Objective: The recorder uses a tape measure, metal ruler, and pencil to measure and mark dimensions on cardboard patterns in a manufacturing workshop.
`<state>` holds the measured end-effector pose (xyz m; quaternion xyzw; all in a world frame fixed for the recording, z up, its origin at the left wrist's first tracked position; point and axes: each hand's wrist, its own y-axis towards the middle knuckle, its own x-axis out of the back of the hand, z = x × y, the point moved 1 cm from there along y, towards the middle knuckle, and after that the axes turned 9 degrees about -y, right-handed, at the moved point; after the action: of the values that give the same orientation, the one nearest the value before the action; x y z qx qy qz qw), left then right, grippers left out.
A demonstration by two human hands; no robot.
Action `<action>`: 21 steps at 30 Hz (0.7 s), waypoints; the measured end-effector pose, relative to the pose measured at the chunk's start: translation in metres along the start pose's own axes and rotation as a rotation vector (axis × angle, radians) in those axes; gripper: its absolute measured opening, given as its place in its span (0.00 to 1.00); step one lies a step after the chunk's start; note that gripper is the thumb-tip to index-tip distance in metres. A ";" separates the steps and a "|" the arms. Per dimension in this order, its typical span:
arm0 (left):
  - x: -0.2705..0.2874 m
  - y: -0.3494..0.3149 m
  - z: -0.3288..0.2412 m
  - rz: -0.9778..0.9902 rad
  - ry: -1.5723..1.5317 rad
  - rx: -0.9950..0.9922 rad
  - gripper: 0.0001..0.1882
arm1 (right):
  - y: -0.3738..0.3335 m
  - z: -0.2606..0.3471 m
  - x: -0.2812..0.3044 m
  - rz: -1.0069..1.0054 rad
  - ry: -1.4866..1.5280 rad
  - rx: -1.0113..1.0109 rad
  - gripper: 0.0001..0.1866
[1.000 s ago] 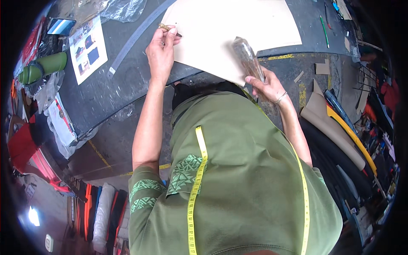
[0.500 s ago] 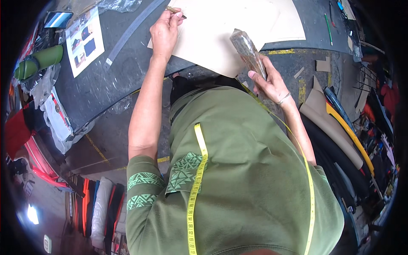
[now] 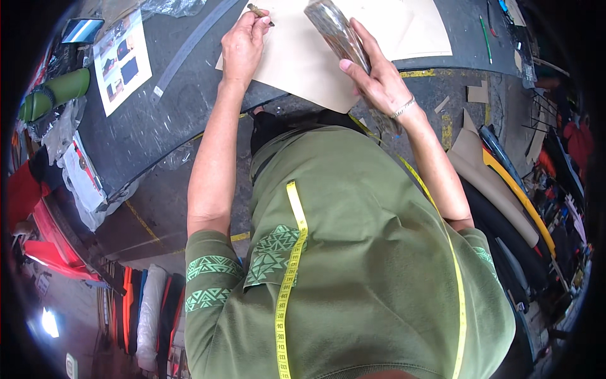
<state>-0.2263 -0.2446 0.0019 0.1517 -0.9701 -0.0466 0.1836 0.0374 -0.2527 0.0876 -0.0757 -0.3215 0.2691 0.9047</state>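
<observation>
Over the dark worktable [image 3: 158,120], my left hand [image 3: 243,54] is closed in a pinch on a short brass-coloured rod with a dark tip [image 3: 260,12], held against a beige sheet of paper or card [image 3: 293,63]. My right hand [image 3: 384,79] grips a long, brown, glossy, club-like block [image 3: 338,35]. Its thick end is raised over the sheet, and a blurred lower part shows below the wrist. The sheet overhangs the table's near edge. A yellow measuring tape [image 3: 291,265] hangs down over my green shirt.
At the left lie a printed picture sheet [image 3: 123,63], a grey curved strip [image 3: 189,47], a green roll [image 3: 55,95] and a phone-like dark slab [image 3: 82,30]. A green pencil [image 3: 486,38] rests at the right. Rolled materials [image 3: 505,189] lean on the right side.
My right hand has moved up and to the left with the brown block, which now hangs over the sheet. My left hand stays nearly in place with the rod.
</observation>
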 end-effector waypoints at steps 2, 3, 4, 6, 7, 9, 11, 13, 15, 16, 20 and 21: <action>-0.001 0.000 0.003 0.002 0.023 -0.030 0.10 | 0.008 0.015 0.001 -0.006 -0.019 0.043 0.41; -0.001 -0.001 0.003 0.009 0.047 -0.064 0.10 | 0.014 0.019 0.004 -0.006 -0.020 0.043 0.41; 0.000 -0.001 0.004 0.008 0.046 -0.064 0.10 | 0.022 0.022 0.006 -0.016 -0.069 0.177 0.40; -0.002 0.000 0.002 0.024 0.110 -0.088 0.10 | 0.035 0.035 0.012 -0.021 -0.113 0.347 0.40; -0.003 0.000 0.001 0.023 0.108 -0.086 0.10 | 0.042 0.044 0.015 -0.027 -0.090 0.420 0.40; -0.004 -0.001 -0.002 -0.016 0.180 -0.184 0.09 | 0.052 0.066 0.025 -0.062 -0.153 0.539 0.39; -0.003 -0.002 -0.001 -0.016 0.178 -0.209 0.09 | 0.060 0.090 0.023 0.002 0.335 0.724 0.39; 0.000 -0.004 0.002 -0.021 0.182 -0.227 0.09 | 0.060 0.112 0.037 -0.196 -0.022 0.946 0.40; 0.000 -0.003 0.001 -0.017 0.237 -0.320 0.08 | 0.050 0.135 0.045 -0.195 0.116 0.884 0.39; 0.002 -0.004 0.002 -0.021 0.237 -0.317 0.08 | 0.050 0.133 0.043 -0.312 -0.061 1.044 0.39; -0.004 -0.002 -0.003 0.030 0.282 -0.301 0.08 | 0.065 0.084 0.000 -0.027 -0.368 0.577 0.35; 0.000 -0.003 -0.001 0.031 0.301 -0.307 0.07 | 0.062 0.085 0.002 0.094 -0.405 0.334 0.34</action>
<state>-0.2250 -0.2470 0.0023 0.1122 -0.9155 -0.1680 0.3478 -0.0419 -0.2022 0.1357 0.1151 -0.4432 0.3697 0.8085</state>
